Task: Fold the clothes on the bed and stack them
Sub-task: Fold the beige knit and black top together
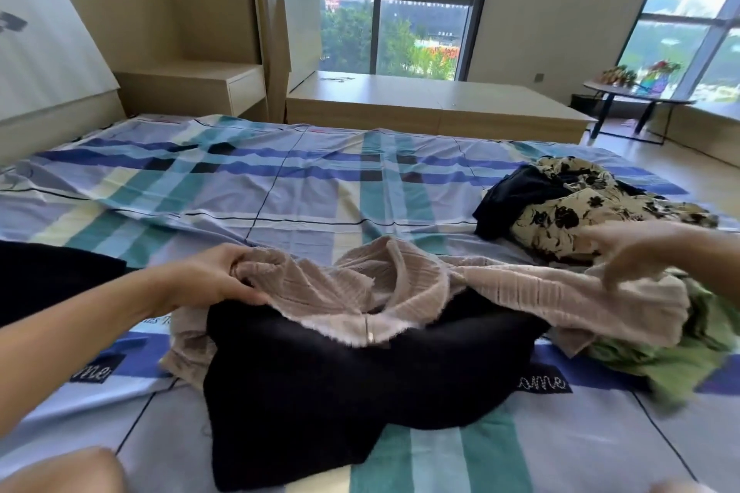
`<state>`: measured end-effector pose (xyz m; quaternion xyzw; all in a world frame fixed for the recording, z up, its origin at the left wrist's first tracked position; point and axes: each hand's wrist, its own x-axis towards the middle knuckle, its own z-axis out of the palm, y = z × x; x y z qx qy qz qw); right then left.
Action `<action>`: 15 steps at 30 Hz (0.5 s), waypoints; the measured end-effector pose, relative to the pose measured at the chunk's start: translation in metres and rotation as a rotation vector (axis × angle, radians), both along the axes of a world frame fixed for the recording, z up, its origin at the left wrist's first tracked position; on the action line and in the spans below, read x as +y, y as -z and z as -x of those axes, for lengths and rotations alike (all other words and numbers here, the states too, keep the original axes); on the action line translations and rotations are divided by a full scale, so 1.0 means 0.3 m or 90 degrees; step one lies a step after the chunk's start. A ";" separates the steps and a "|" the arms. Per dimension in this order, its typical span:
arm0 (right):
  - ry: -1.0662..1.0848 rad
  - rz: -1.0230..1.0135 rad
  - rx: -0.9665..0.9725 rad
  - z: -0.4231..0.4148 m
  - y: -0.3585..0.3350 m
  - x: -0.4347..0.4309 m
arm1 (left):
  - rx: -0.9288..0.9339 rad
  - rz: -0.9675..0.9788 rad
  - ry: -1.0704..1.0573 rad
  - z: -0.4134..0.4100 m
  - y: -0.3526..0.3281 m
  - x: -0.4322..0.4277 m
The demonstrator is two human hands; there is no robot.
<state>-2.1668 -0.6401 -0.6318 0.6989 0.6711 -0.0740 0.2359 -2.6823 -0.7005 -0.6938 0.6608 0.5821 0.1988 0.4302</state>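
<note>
A beige ribbed top [352, 292] lies stretched across a black garment [320, 384] in front of me on the bed. My left hand [212, 272] grips the top's left end, fingers curled into the cloth. My right hand [628, 248], blurred, holds the top's right end near its upper edge. A green garment [672, 356] lies crumpled under that right end. Farther right, a cream floral garment [576, 212] is heaped with a dark navy piece [516, 192].
The bed carries a plaid blue, teal and white sheet [280, 180]. Another black cloth [48, 272] lies at the left edge. A wooden bed frame [432, 104] stands beyond, a nightstand [200, 88] at back left, a small round table [636, 96] at the right window.
</note>
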 end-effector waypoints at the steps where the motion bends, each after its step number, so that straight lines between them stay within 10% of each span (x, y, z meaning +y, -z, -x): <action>1: -0.039 -0.043 0.137 0.042 0.018 -0.008 | 0.001 0.009 0.010 -0.009 -0.007 -0.004; 5: -0.178 -0.047 0.467 0.280 0.150 -0.041 | 0.064 0.033 0.000 -0.023 -0.024 0.004; 11: -0.246 -0.154 0.285 0.476 0.319 -0.023 | 0.277 0.127 -0.020 -0.065 0.040 -0.032; 15: -0.226 -0.157 0.411 0.441 0.191 0.017 | 0.197 0.039 -0.046 -0.055 -0.029 0.008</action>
